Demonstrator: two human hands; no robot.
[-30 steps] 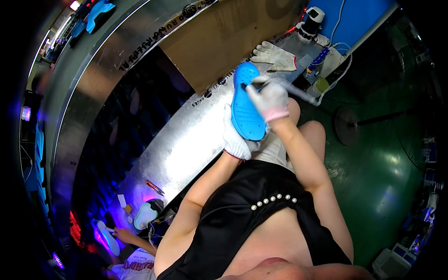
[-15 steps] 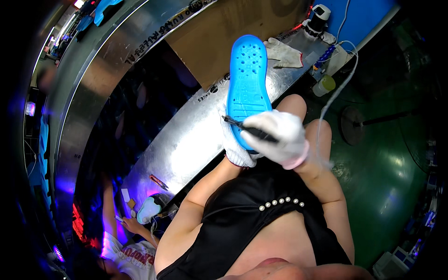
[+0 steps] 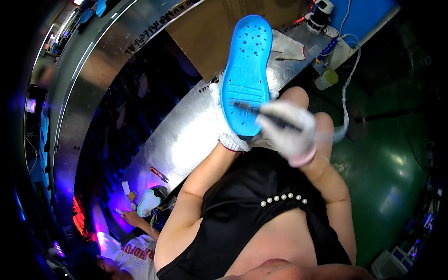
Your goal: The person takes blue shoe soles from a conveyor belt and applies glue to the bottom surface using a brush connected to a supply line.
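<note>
A bright blue shoe sole, with round holes at its far end and ridges across its middle, stands tilted in front of me. My left hand, in a white knit glove, grips its lower left side from beneath; the sole hides most of the fingers. My gloved right hand, smeared by motion, is closed round a slim black pen-shaped tool. The tool's tip lies over the near part of the sole; whether it touches cannot be made out.
A white glove lies on the metal bench beside a cardboard sheet. Red-handled snips lie further left. A white hose hangs at the right near a yellow-lidded jar. Another person's hand is at lower left.
The sole has shifted up and tilted slightly with my left hand. My right hand has moved a little right, and the tool's tip now lies over the sole instead of past its left edge.
</note>
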